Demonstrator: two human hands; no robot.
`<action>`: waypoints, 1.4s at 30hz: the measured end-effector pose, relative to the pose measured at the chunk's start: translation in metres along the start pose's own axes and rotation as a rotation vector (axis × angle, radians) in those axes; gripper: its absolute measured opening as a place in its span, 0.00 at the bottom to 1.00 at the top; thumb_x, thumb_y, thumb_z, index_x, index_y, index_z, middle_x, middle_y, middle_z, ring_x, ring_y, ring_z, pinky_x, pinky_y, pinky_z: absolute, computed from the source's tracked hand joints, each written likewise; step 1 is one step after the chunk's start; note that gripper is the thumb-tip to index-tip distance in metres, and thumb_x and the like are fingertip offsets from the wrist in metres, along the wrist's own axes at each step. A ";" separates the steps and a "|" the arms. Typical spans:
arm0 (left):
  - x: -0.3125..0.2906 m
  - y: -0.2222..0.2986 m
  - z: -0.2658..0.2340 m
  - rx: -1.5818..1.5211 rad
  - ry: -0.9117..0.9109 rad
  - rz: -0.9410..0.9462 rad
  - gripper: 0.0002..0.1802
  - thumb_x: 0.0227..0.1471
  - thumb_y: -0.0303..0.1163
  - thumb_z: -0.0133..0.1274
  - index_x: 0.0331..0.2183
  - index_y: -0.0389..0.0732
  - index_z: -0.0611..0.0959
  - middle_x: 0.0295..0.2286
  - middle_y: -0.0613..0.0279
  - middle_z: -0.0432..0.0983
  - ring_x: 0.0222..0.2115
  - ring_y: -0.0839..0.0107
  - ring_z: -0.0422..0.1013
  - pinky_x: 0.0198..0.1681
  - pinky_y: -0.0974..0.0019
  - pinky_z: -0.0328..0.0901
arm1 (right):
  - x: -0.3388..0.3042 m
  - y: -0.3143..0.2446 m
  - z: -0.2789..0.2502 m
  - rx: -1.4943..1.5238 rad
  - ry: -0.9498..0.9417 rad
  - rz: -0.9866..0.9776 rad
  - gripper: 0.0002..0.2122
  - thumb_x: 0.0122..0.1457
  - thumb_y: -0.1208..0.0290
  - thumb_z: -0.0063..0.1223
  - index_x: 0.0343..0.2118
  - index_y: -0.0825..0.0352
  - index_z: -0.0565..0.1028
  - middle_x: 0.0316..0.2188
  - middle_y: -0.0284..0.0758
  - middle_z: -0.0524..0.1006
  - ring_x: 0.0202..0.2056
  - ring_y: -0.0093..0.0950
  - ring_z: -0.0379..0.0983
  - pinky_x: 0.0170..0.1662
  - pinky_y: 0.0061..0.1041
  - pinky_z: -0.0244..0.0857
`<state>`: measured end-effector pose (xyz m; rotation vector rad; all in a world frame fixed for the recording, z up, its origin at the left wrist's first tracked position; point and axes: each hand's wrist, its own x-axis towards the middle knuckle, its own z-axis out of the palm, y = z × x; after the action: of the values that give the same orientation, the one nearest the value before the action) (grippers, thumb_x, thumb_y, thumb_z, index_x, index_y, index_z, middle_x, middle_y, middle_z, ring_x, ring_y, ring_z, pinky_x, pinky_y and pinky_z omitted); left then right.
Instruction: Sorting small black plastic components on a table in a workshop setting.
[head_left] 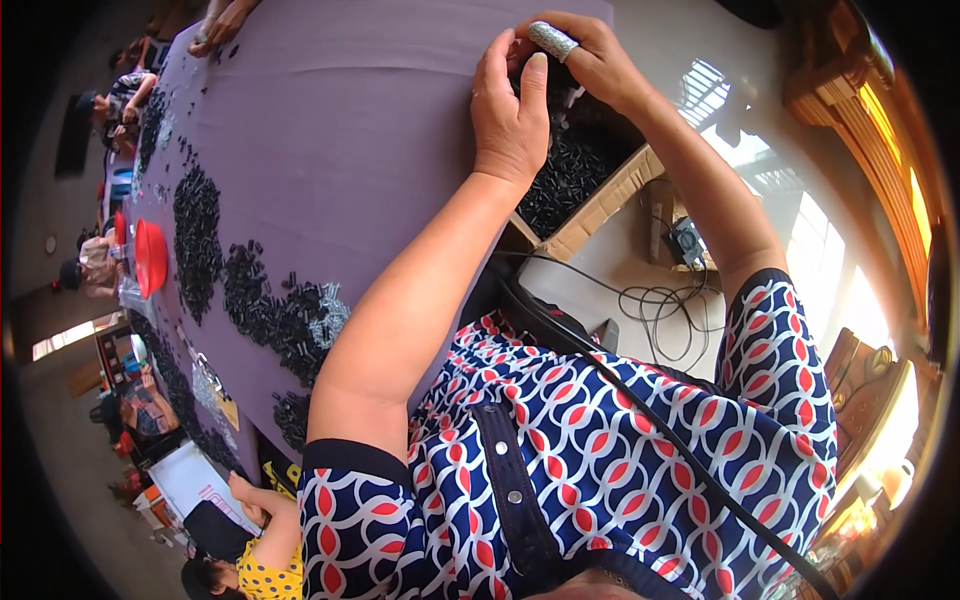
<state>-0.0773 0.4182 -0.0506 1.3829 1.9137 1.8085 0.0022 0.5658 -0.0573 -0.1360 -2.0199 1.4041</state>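
At the table's far right edge my two hands come together, cupped, above a cardboard box [605, 200] full of small black tube-like pieces [570, 175]. My left hand [512, 115] has its fingers curled and its thumb pointing up. My right hand [590, 55] curves round from the other side, and a silver wrap [552, 40] covers one of its digits. Something dark shows in the gap between the hands. Whether it is held black pieces or the box's contents behind, I cannot tell.
Piles of black pieces [197, 235] and a small silvery heap [330, 315] lie on the purple-covered table [350, 130]. A red basin [150, 258] stands at the left. Other people sit around the table; a co-worker's hands [220, 25] work at the far edge. Black cable [660, 310] coils on the floor.
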 end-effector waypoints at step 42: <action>-0.008 0.029 -0.012 -0.399 -0.017 -0.362 0.38 0.67 0.56 0.45 0.63 0.34 0.63 0.49 0.49 0.70 0.41 0.68 0.72 0.44 0.63 0.73 | -0.030 -0.012 0.004 0.059 0.194 0.008 0.11 0.68 0.73 0.49 0.48 0.70 0.79 0.43 0.34 0.82 0.44 0.23 0.77 0.51 0.25 0.70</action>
<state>-0.0666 0.3996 -0.0259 0.8567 1.5523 1.8495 0.0270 0.5446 -0.0615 -0.2452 -1.8194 1.3972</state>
